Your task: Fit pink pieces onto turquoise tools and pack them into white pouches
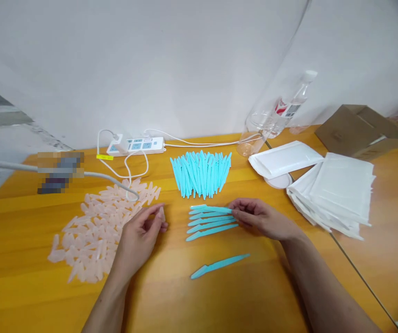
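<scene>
Nearest, well in front of the turquoise pile [201, 178], a lone stick [220, 265] lies on the tabletop, likely light, stiff plastic, a little slick, and easiest to lift by its straight handle. In front and to the left of the pile, the left hand [139, 240] pinches a pale piece [162, 214], probably light and smooth, best taken by its sides. Just in front of the pile, the right hand [256, 217] grasps the right end of a held stick [216, 209] over a short row of sticks [211, 227]; their thin heads seem the fragile part. Fingers cover much of the pale piece and the held stick's end. Left of the pile, the pale heap [88, 231] overlaps too densely to count; farther left, a pixelated patch [61, 172] masks what lies there.
</scene>
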A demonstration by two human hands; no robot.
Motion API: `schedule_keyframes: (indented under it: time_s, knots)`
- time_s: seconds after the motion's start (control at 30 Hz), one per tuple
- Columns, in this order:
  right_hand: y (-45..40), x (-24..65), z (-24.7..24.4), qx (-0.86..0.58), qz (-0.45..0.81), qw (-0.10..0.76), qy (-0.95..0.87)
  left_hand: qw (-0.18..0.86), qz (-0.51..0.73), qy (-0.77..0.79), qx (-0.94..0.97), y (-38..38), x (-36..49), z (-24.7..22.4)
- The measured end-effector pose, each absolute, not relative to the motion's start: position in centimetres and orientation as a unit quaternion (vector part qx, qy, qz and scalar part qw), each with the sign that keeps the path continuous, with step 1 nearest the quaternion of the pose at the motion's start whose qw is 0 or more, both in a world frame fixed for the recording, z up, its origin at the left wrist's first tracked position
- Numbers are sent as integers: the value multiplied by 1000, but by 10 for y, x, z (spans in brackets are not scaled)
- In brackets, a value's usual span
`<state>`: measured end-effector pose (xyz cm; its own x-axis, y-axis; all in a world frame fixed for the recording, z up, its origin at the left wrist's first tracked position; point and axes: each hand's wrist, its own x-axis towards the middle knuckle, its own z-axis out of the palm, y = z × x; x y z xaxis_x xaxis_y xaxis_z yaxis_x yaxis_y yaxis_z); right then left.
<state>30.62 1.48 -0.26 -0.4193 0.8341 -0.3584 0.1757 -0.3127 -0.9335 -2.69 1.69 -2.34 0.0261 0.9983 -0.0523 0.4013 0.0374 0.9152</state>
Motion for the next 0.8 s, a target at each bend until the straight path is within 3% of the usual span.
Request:
schedule_keyframes:
  time_s: [0.1, 0.23, 0.8]
  knots:
    - [13, 303, -7, -471, 663, 228, -536, 521, 422, 584, 458, 14, -18, -21]
    - [17, 301, -8, -468, 663, 221, -541, 570, 452, 568, 385, 12, -8, -22]
    - [13, 300, 0, -469, 607, 200, -609, 573, 414, 563, 428, 0, 16, -15]
